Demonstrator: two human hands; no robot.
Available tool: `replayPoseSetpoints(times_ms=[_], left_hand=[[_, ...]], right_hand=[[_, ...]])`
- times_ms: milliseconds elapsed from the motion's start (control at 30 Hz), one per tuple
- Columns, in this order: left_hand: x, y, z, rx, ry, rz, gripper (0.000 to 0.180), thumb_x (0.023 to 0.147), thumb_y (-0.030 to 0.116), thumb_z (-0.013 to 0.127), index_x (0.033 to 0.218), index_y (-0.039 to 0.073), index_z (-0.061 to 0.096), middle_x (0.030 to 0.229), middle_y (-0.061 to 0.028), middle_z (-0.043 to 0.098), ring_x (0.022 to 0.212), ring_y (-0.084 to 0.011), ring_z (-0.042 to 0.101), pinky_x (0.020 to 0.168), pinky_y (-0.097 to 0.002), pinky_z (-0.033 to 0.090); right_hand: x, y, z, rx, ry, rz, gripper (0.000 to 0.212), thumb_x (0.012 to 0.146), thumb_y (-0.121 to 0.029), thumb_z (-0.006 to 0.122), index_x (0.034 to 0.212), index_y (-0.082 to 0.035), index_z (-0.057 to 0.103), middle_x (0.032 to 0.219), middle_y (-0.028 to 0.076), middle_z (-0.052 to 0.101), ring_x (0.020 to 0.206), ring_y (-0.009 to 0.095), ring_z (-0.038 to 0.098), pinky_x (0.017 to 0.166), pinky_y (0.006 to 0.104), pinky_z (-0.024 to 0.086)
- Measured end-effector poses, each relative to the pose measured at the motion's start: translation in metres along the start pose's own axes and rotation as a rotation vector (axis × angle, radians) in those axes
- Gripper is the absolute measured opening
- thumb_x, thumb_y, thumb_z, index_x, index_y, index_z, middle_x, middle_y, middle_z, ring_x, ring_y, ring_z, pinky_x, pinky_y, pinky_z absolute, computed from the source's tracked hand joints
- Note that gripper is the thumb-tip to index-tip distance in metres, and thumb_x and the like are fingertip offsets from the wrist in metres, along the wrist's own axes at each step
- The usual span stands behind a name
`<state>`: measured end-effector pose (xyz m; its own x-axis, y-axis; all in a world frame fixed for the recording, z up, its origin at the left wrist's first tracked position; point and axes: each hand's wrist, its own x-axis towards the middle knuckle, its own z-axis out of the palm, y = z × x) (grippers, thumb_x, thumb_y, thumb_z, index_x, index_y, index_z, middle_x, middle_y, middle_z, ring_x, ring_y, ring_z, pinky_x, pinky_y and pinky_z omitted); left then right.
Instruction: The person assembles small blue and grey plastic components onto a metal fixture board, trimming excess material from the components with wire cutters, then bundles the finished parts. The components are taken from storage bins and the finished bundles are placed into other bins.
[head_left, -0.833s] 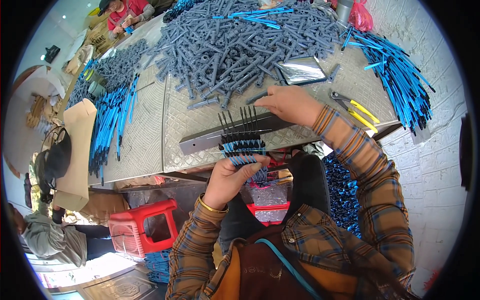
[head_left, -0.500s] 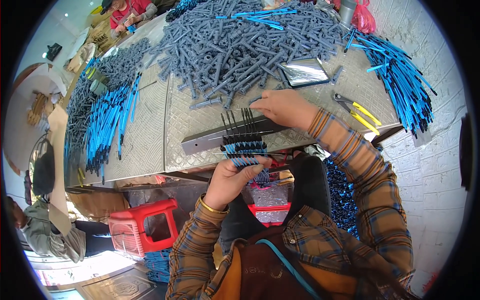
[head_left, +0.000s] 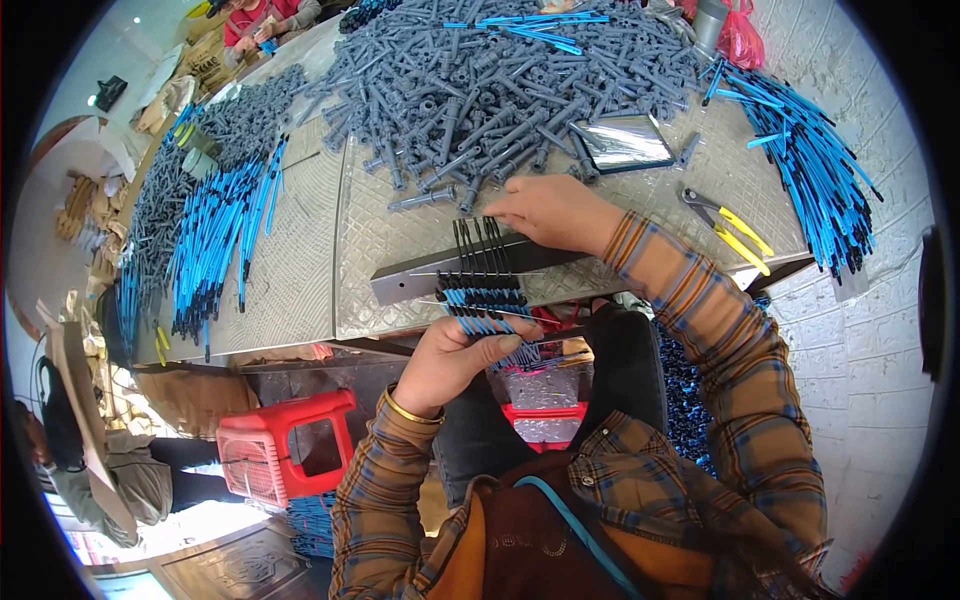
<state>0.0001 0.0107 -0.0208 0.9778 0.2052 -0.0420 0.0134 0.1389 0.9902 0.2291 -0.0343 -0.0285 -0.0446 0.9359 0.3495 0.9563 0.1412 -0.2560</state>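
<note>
My left hand (head_left: 438,365) is closed around a bundle of thin blue-and-black sticks (head_left: 484,300), held just in front of the table edge. Their slim black upper ends stand up in a row, and thin wires seem to cross the bundle. At the tops of these ends, my right hand (head_left: 562,213) has its fingers pinched together; what lies between the fingertips is too small to make out. Behind the bundle a dark grey metal bar (head_left: 408,285) lies along the table edge, partly covered by the sticks and my right hand.
Grey plastic tubular parts (head_left: 500,95) are heaped at the back. Blue sticks lie in piles at left (head_left: 215,235) and right (head_left: 815,160). Yellow-handled pliers (head_left: 738,232) and a pack of shiny pins (head_left: 625,143) are on the right. A red stool (head_left: 290,445) stands lower left. Other people are nearby.
My right hand has shifted slightly left, onto the tops of the black ends, which now stand closer together. At left, the person and a brown board have moved. The view has shifted slightly.
</note>
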Motion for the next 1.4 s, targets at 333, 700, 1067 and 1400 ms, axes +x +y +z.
replayPoseSetpoints(times_ms=[333,700,1067,1400], left_hand=[[-0.003,0.0,-0.009,-0.085,-0.032,-0.03,0.02,0.085,0.007,0.056,0.104,0.0,0.06,0.1,-0.0057,0.063,0.095,-0.0144,0.056,0.086,-0.0282,0.042],[-0.004,0.0,-0.011,-0.069,-0.052,-0.022,0.02,0.086,0.007,0.056,0.104,0.001,0.06,0.1,-0.0063,0.063,0.097,-0.0152,0.056,0.088,-0.0289,0.042],[-0.008,-0.009,-0.007,-0.079,-0.063,-0.021,0.02,0.086,0.007,0.056,0.104,0.002,0.061,0.1,-0.0045,0.063,0.094,-0.0121,0.056,0.085,-0.0264,0.043],[0.002,-0.012,-0.01,-0.024,-0.117,0.02,0.018,0.086,0.007,0.056,0.102,0.003,0.062,0.099,-0.0037,0.064,0.094,-0.0111,0.056,0.085,-0.0253,0.043]], right_hand=[[0.012,-0.004,0.012,0.111,-0.046,-0.007,0.022,0.083,-0.016,0.051,0.101,-0.01,0.062,0.083,0.011,0.055,0.086,0.03,0.054,0.073,0.0385,0.045],[0.041,0.008,0.041,0.555,-0.055,-0.044,0.035,0.082,-0.02,0.046,0.114,-0.01,0.056,0.094,0.017,0.061,0.089,0.032,0.058,0.078,0.0391,0.045],[0.02,-0.004,0.013,0.445,-0.121,0.252,0.021,0.082,-0.024,0.056,0.089,-0.005,0.056,0.069,0.006,0.058,0.064,0.014,0.052,0.058,0.0306,0.042],[-0.005,-0.011,-0.023,0.015,-0.179,-0.038,0.021,0.081,-0.026,0.056,0.095,-0.01,0.058,0.097,0.009,0.056,0.079,0.03,0.057,0.068,0.0398,0.047]])
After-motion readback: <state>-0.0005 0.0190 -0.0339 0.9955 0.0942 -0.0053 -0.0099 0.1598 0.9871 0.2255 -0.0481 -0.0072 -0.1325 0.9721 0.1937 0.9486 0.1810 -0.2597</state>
